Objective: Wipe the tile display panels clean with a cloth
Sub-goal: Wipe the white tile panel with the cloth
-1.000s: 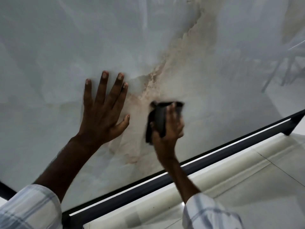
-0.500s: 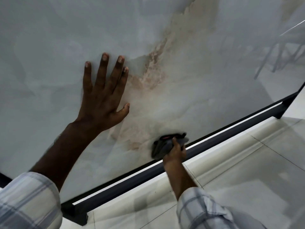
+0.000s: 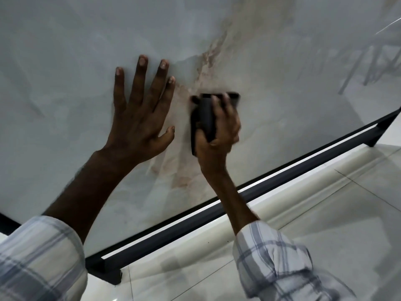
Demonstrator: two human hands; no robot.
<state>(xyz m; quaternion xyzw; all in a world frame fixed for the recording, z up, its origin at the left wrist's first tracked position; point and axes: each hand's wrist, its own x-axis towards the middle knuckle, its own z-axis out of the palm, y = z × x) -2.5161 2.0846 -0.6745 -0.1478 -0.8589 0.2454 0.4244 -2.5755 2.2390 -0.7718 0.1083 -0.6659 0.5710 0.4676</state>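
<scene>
**Cloth coming back up beside the bracing hand**

I am watching the right hand [image 3: 217, 129] carrying the dark cloth [image 3: 205, 118] back up the tile panel [image 3: 65, 51]; half a second ago it was down at the black frame [image 3: 271, 187] at the panel's lower edge. Its fingers are curling over the folded cloth and pressing it flat at about 3 o'clock from the left hand [image 3: 138, 114], just beside the thumb. The left hand is staying spread, fingers straight, palm on the panel, holding nothing. I am judging this as repeated up-and-down strokes over the brown veining, so this strip is getting covered, with the panel further right still waiting.
</scene>
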